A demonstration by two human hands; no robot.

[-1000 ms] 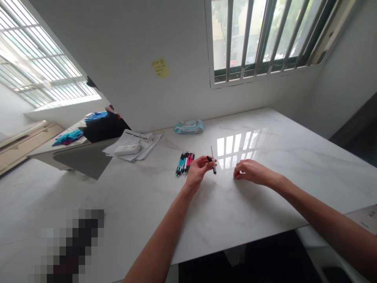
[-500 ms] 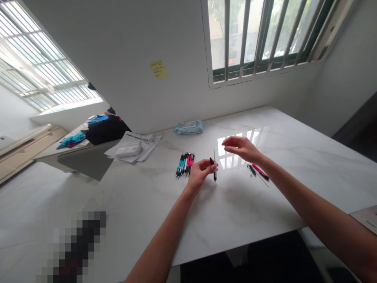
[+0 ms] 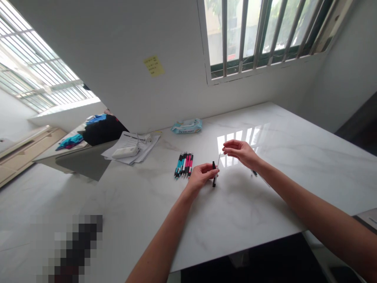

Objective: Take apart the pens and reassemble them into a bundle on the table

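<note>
My left hand (image 3: 203, 176) is closed, thumb and fingers pinching a black pen (image 3: 214, 181) upright above the table. A thin pen refill (image 3: 218, 160) rises beside it from the same fingertips, leaning slightly right. My right hand (image 3: 239, 152) hovers to the right, its thumb and index finger together close to the refill's top. Whatever they hold is too small to make out. Left of my left hand lies a row of several click pens (image 3: 184, 165) in blue, black, white and pink. A small dark pen part (image 3: 254, 172) shows beside my right forearm, which hides other parts.
The marbled white table (image 3: 235, 228) runs back to the wall. A pack of wipes (image 3: 187, 126) lies by the wall. Papers (image 3: 147, 151) with a white device (image 3: 126, 152) on them sit at the left. A yellow note (image 3: 154, 66) is on the wall.
The refill in my left hand now leans right, toward my right hand. My right thumb and index have come together near its top. My right forearm now covers the red pen part.
</note>
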